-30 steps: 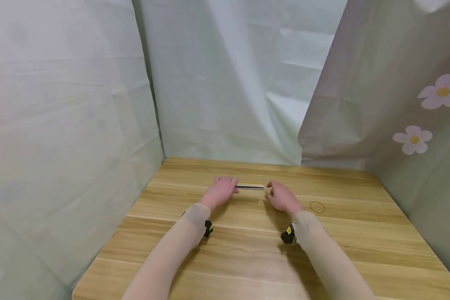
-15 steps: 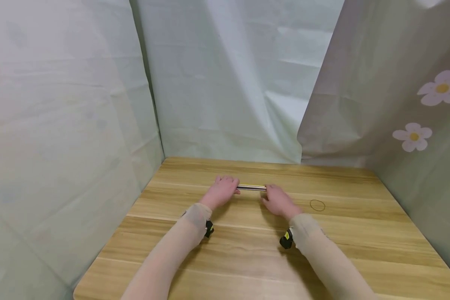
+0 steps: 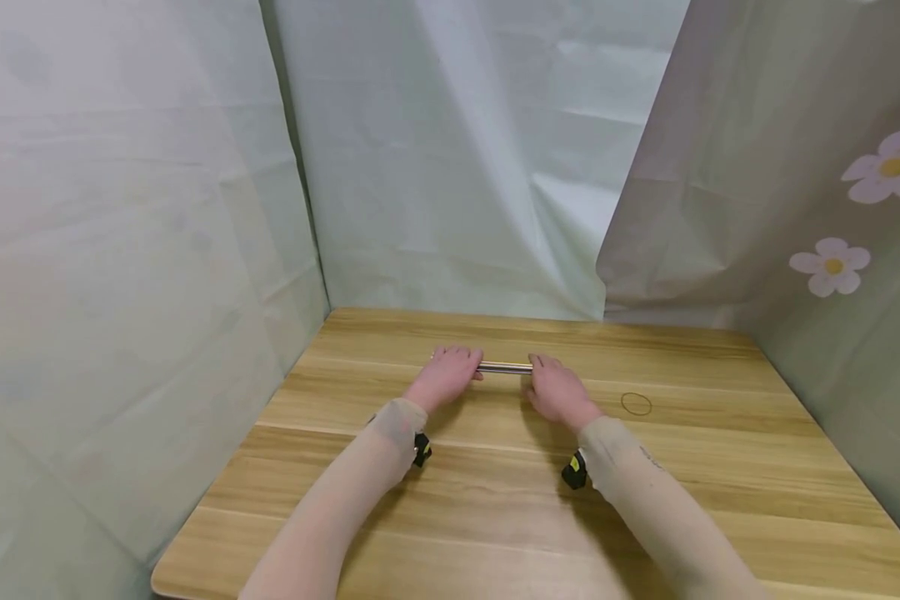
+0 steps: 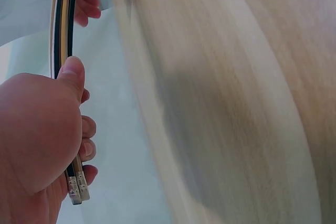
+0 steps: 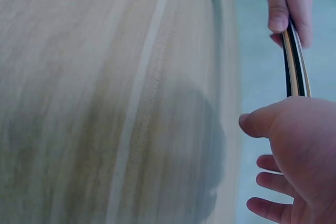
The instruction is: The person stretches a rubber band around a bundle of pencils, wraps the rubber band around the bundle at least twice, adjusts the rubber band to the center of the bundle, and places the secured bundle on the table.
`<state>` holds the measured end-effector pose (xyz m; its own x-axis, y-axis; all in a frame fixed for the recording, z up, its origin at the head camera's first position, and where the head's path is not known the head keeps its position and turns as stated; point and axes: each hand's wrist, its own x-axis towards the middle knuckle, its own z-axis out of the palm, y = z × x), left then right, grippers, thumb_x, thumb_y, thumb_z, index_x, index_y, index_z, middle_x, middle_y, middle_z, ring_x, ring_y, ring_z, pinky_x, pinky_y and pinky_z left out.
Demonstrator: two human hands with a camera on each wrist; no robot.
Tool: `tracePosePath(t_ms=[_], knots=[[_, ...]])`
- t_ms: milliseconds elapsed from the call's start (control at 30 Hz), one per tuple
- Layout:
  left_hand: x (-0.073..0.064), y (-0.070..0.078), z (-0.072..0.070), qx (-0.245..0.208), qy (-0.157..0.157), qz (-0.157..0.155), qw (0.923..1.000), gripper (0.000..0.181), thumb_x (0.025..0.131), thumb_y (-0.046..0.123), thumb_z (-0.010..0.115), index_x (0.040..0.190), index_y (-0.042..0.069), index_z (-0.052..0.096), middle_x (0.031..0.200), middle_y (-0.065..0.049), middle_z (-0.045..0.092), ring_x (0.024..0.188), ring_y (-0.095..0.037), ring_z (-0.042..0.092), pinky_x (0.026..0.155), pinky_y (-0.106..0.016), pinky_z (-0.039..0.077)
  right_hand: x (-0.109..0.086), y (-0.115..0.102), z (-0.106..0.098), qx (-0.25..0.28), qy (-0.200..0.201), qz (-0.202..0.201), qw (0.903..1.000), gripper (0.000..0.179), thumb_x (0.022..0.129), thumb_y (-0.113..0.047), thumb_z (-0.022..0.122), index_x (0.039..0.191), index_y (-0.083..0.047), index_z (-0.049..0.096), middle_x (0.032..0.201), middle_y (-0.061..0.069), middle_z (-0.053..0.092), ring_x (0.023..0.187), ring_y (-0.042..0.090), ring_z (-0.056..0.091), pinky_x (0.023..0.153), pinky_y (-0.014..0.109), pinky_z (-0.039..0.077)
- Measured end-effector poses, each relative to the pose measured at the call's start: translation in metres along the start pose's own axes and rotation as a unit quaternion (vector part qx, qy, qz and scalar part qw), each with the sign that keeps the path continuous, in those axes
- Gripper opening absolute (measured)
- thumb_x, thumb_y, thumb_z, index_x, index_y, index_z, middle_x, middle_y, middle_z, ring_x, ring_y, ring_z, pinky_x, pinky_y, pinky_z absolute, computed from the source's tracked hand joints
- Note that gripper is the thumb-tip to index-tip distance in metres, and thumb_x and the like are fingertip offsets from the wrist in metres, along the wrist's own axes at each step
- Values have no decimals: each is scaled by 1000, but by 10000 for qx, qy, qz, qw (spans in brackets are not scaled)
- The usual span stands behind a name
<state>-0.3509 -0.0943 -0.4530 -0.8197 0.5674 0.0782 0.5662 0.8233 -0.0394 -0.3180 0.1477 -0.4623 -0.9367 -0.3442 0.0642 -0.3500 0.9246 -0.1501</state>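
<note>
My left hand (image 3: 447,373) grips a bundle of pencils (image 3: 504,367) crosswise, thumb along it and fingers curled round. In the left wrist view the pencils (image 4: 63,30) show black, white and gold-yellow sides, and their silver-banded ends (image 4: 77,187) stick out below the little finger. My right hand (image 3: 560,390) is at the bundle's other end, which meets it near the palm. Its thumb (image 5: 260,121) stands apart and the fingers are loosely bent, not closed round the pencils, in the right wrist view. The pencils' far ends are hidden behind that hand there.
A thin rubber band (image 3: 636,404) lies on the wooden table (image 3: 495,517), to the right of my right hand. Pale cloth sheets (image 3: 450,167) hang along the table's back and sides, and flowers are printed on the right one. A small dark camera (image 3: 574,471) sits at each wrist.
My right hand has moved left, from a small gap beside the bundle to its right end. The left hand keeps its grip on the pencils in nearly the same place.
</note>
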Motion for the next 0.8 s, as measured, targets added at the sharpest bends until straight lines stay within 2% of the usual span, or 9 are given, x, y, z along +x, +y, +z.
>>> tracePosePath(t_ms=[133,267,500,700,800], knots=[[2,-5,2,-120,37,-22,9999,19,113,34,52,114,16,53,105,-3,63,103,-24,59,90,-43,40,-4,3,-4,186,23,-15,9998,72,105,-23,68,158,13,35,160,33,43,147,48,44,118,58,38],[2,-8,4,-68,59,-46,9999,18,112,35,53,114,17,53,103,-1,62,102,-22,59,92,-43,41,-5,8,-1,124,60,-38,9999,69,105,-23,67,157,13,38,157,32,46,145,48,46,118,59,39],[1,-4,2,-134,-59,78,9999,17,113,33,52,112,16,49,102,-1,59,99,-23,54,91,-43,39,-4,4,4,263,-136,-192,9994,66,106,-25,66,150,20,42,153,37,48,142,50,48,119,58,37],[-1,1,-1,-42,-47,77,10000,18,113,34,52,110,16,51,103,-3,61,101,-24,57,90,-44,40,-4,1,9,-242,70,-242,9994,60,105,-22,67,143,21,49,142,33,57,133,46,57,110,57,48],[0,2,0,-12,-71,77,9999,18,113,33,51,111,16,51,104,-4,62,101,-24,57,89,-44,40,-4,0,9,-436,183,-239,9986,58,105,-21,66,142,20,50,143,32,57,134,45,55,109,58,49]])
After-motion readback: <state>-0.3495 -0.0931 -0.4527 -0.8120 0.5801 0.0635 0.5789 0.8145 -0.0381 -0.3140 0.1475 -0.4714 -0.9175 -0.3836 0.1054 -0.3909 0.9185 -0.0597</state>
